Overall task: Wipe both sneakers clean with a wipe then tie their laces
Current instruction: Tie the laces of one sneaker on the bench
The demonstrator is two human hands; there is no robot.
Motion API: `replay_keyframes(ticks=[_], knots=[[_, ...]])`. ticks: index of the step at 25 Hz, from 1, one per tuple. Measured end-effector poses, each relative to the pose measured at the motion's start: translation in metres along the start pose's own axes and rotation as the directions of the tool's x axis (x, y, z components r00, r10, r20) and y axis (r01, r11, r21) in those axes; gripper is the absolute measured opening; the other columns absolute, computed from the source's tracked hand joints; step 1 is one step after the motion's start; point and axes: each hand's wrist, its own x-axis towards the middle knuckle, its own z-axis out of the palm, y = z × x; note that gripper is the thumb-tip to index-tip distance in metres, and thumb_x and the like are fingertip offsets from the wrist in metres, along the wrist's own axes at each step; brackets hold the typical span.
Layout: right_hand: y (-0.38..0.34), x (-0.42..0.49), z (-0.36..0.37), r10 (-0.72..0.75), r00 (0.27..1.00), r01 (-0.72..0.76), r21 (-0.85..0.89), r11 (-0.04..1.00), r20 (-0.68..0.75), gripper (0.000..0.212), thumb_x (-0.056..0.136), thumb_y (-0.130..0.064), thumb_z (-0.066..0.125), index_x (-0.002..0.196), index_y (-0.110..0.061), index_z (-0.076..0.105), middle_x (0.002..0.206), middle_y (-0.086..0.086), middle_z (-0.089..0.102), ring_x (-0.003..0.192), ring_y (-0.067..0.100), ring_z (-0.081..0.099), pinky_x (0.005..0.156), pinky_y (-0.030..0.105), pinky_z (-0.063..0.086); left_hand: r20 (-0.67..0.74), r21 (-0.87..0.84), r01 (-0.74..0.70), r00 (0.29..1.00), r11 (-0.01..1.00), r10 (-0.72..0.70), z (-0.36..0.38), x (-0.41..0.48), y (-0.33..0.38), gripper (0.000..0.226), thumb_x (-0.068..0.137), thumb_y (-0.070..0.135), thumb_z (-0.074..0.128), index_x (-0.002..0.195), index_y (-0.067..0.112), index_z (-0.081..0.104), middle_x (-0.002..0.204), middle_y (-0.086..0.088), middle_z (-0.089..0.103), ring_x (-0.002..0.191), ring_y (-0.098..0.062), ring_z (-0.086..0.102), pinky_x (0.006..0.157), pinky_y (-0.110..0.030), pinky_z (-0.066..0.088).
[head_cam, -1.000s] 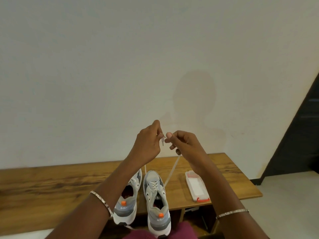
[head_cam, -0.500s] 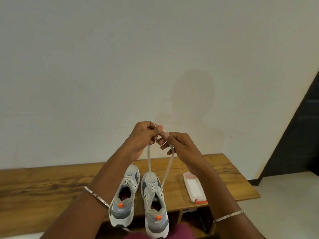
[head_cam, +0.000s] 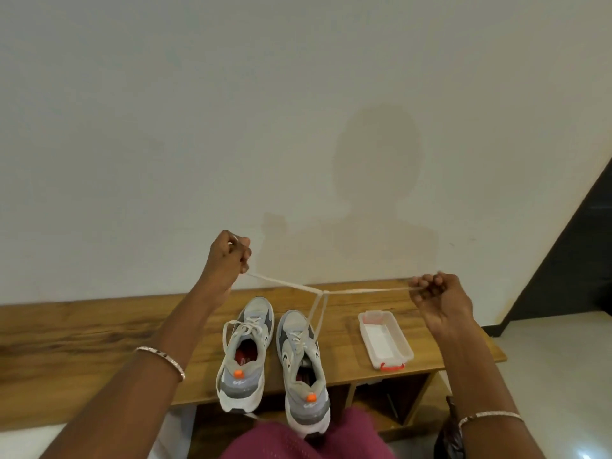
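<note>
Where the laces [head_cam: 323, 293] cross above the right-hand sneaker [head_cam: 303, 366] at lower centre, the left hand [head_cam: 228, 256] and right hand [head_cam: 440, 301] each pinch one taut end. Curled fingers hide the tips, and pink fabric [head_cam: 298, 442] cuts off the sneaker's heel.

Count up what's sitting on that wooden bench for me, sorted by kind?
Sneakers: 2, the left sneaker and the right sneaker
Boxes: 1, the clear plastic box
Total: 3 on the wooden bench
</note>
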Motion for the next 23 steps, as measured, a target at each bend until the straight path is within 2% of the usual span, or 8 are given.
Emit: replay_keyframes(ticks=[2,5,7,9,11,17,20,23], knots=[[0.001,0.011,-0.018,-0.208,0.977,0.167,-0.441,0.882,-0.045,0.024,0.094,-0.013,0.044,0.069,-0.013,0.046,0.063,0.001,0.047,0.056,0.015,0.040,0.054,0.029,0.040,0.241,0.585,-0.268,0.959,0.766,0.152,-0.017,0.003,-0.015,0.009,0.101,0.024,0.052,0.097,0.016,0.054,0.078,-0.005,0.061,0.066,-0.017,0.053,0.064,-0.031,0.043],[0.024,0.031,-0.031,-0.208,0.859,0.433,-0.880,-0.196,0.468,0.025,0.096,-0.021,0.051,0.073,-0.011,0.058,0.069,0.001,0.060,0.064,0.016,0.050,0.056,0.027,0.035,0.560,0.828,-0.554,0.822,0.082,-0.101,-0.016,0.010,-0.027,0.027,0.093,0.048,0.058,0.102,0.026,0.070,0.090,0.004,0.060,0.091,-0.018,0.059,0.080,-0.033,0.045],[0.036,0.038,-0.032,0.170,0.843,0.493,-0.604,-0.626,0.511,0.031,0.094,-0.042,0.059,0.080,-0.016,0.068,0.079,-0.001,0.067,0.069,0.012,0.053,0.058,0.025,0.037,0.576,0.815,-0.563,0.812,0.138,-0.094,-0.012,0.012,-0.026,0.031,0.093,0.049,0.057,0.082,0.025,0.073,0.084,0.005,0.053,0.089,-0.018,0.058,0.078,-0.033,0.043],[0.037,0.032,-0.027,0.401,0.817,0.575,-0.621,-0.533,0.414,0.041,0.090,-0.052,0.062,0.077,-0.015,0.074,0.069,-0.002,0.064,0.061,0.008,0.049,0.056,0.022,0.035,0.507,0.725,-0.402,0.861,0.559,-0.038,-0.010,0.011,-0.026,0.035,0.094,0.043,0.059,0.073,0.017,0.073,0.088,0.004,0.061,0.091,-0.013,0.059,0.084,-0.033,0.045],[0.041,0.018,-0.016,0.465,0.760,0.550,-0.831,-0.086,0.454,0.041,0.094,-0.044,0.061,0.076,-0.010,0.072,0.063,-0.005,0.057,0.061,0.005,0.047,0.062,0.016,0.034,0.475,0.375,-0.071,0.871,0.924,-0.126,-0.001,0.009,-0.028,0.043,0.095,0.037,0.058,0.080,-0.003,0.067,0.096,0.009,0.071,0.105,-0.008,0.061,0.099,-0.035,0.041],[0.101,0.015,0.025,0.317,0.821,-0.070,-0.468,0.881,0.475,0.037,0.100,-0.037,0.050,0.073,-0.013,0.056,0.094,0.012,0.068,0.097,0.025,0.066,0.096,0.038,0.047,0.342,-0.397,0.432,0.888,0.810,-0.306,0.058,-0.003,-0.051,0.046,0.091,0.025,0.062,0.053,0.021,0.037,0.048,0.005,0.035,0.043,-0.011,0.034,0.051,-0.026,0.043],[0.120,0.028,0.022,0.263,0.920,-0.115,-0.442,0.890,0.291,0.035,0.095,-0.035,0.063,0.067,-0.021,0.048,0.058,-0.003,0.041,0.048,0.012,0.037,0.051,0.028,0.040,0.269,0.297,-0.107,0.963,0.949,0.024,0.061,-0.001,-0.074,0.041,0.089,0.031,0.069,0.059,0.023,0.043,0.055,0.012,0.038,0.048,-0.007,0.033,0.046,-0.019,0.031],[0.119,0.047,-0.016,0.086,0.878,0.453,-0.875,0.168,0.471,0.020,0.086,-0.039,0.074,0.088,-0.026,0.059,0.064,-0.012,0.049,0.052,0.005,0.045,0.050,0.021,0.037,0.567,0.723,-0.568,0.813,0.393,0.130,0.035,0.003,-0.106,0.034,0.082,0.057,0.068,0.074,0.024,0.063,0.079,0.012,0.055,0.066,-0.007,0.049,0.057,-0.025,0.038]])
